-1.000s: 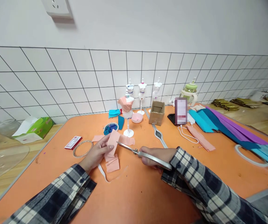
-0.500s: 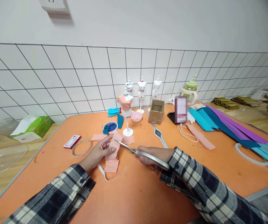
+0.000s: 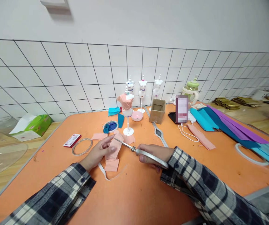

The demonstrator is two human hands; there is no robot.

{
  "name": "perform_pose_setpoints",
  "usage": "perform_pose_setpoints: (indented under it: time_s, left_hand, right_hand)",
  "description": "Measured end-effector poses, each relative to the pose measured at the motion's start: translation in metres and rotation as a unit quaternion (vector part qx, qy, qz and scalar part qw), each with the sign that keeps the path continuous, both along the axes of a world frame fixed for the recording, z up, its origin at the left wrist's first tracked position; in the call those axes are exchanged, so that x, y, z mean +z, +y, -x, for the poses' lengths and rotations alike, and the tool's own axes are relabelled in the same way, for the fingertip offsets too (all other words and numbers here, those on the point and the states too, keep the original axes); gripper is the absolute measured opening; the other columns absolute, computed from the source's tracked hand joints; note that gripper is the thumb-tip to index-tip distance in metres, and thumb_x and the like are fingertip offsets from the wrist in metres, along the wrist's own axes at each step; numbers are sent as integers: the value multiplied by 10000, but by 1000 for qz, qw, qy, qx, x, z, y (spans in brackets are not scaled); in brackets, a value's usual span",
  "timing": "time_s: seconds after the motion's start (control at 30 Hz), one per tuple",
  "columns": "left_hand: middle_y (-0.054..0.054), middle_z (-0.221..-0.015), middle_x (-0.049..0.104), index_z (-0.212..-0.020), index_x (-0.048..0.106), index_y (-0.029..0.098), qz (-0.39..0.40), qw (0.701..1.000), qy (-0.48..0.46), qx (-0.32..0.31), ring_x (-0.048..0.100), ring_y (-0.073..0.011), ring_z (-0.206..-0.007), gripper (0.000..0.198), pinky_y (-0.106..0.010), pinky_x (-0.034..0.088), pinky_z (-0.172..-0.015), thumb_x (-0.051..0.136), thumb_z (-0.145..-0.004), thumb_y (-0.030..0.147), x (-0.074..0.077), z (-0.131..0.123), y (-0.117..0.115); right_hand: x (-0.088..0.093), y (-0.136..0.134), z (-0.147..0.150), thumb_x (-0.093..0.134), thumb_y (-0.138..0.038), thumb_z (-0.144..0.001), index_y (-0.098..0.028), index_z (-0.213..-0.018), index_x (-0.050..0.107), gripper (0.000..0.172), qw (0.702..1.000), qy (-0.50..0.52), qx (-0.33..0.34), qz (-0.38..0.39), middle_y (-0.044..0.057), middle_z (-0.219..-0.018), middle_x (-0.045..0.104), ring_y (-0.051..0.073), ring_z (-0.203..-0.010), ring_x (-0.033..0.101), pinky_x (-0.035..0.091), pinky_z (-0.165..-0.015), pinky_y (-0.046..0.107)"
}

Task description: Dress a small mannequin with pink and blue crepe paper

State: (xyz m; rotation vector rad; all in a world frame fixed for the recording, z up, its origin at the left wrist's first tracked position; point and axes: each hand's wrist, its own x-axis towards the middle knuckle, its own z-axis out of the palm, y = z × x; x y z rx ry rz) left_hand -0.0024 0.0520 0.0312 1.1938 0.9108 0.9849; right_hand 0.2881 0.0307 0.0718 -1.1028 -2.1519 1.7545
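Note:
My left hand [image 3: 100, 153] pinches a piece of peach crepe paper [image 3: 116, 146] between thumb and fingers. Wrapped round the handles of a pair of metal scissors [image 3: 151, 157], my right hand [image 3: 154, 152] holds them with the blades pointing left. Their tips lie at the upper right edge of the peach piece; whether they cut into it I cannot tell. Another peach piece [image 3: 112, 165] lies just below, by a curled white strip [image 3: 103, 171]. Behind my hands stands a small white mannequin [image 3: 127, 112] with peach material draped round its chest.
Further mannequins [image 3: 142, 89] stand by the tiled wall, near a pink bowl [image 3: 137, 116] and a cardboard box [image 3: 157, 112]. A roll of tape [image 3: 82, 147] lies left. On the right are a phone [image 3: 181, 109], coloured crepe sheets [image 3: 232, 125] and a jug [image 3: 191, 89].
The scissor blades look more closed and have tilted slightly, with their tips near the paper's edge. My left hand stays on the peach piece. The view has shifted slightly.

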Motion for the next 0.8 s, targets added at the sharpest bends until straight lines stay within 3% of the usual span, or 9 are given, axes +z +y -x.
perform_pose_setpoints:
  time_s: [0.1,0.23,0.3,0.57,0.8]
  left_hand:
    - [-33,-839,692,-1413,511,221,-18,1000,11,-1,628,-161,-742,669,-226,475,-665,743,-801,358,6,-3,-3]
    - [82,-597,498,-1485,399,230,-43,997,54,-18,453,-79,-539,763,-171,357,-537,741,-807,307,10,-6,-5]
    - [95,-578,456,-1494,382,229,-49,997,57,-20,417,-73,-520,785,-169,334,-523,743,-801,308,11,-7,-6]
    - [34,-689,610,-1473,410,200,-44,996,70,24,550,-122,-644,818,-200,417,-598,771,-757,363,11,-11,-5]
    - [116,-532,449,-1507,328,183,-44,996,79,8,360,-64,-490,902,-158,276,-483,779,-744,354,13,-14,-7]
  right_hand:
    - [3,0,1,553,-771,-779,-233,-1013,462,593,1000,-15,-1,-8,-89,-528,433,84,-394,409,348,-372,193]
    - [4,0,2,583,-751,-776,-234,-1009,462,580,999,-11,-16,-26,-96,-519,429,79,-376,395,332,-362,188]
    - [3,1,2,565,-746,-793,-234,-1004,461,563,999,0,-18,-26,-97,-510,425,78,-370,386,321,-356,186]
    - [-6,3,2,557,-738,-804,-235,-1021,446,559,1000,21,-11,2,-109,-538,410,66,-359,358,303,-331,180]
    - [0,1,2,568,-744,-790,-218,-1044,446,596,999,17,8,-38,-91,-645,423,39,-393,348,294,-331,169]
